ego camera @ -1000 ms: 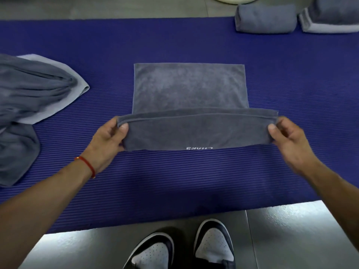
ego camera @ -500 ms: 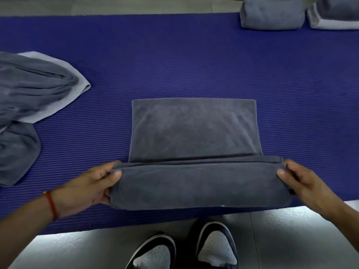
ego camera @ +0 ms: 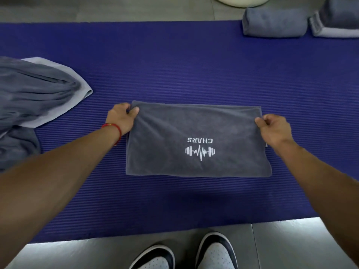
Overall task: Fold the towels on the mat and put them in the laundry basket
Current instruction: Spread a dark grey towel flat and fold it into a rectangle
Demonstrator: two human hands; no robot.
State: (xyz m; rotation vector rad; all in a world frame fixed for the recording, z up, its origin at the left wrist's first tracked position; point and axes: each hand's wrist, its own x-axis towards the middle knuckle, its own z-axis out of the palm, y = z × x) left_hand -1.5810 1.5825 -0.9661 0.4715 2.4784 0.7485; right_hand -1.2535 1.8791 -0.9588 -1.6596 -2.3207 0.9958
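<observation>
A person's left hand and right hand each pinched a far corner of a grey logo towel lying folded near the middle of the blue mat. Another fold or a lift seemed due next. Unfolded towels lay at the mat's left edge, two folded ones at its far right corner; the basket was not clearly visible.

Your left hand pinches the far left corner of the folded towel, and your right hand pinches the far right corner. The towel lies flat mid-mat, its white logo facing up. A loose towel heap sits at 9 o'clock. A rolled towel and a folded stack lie at 1 o'clock. Your shoes show at 6 o'clock.
</observation>
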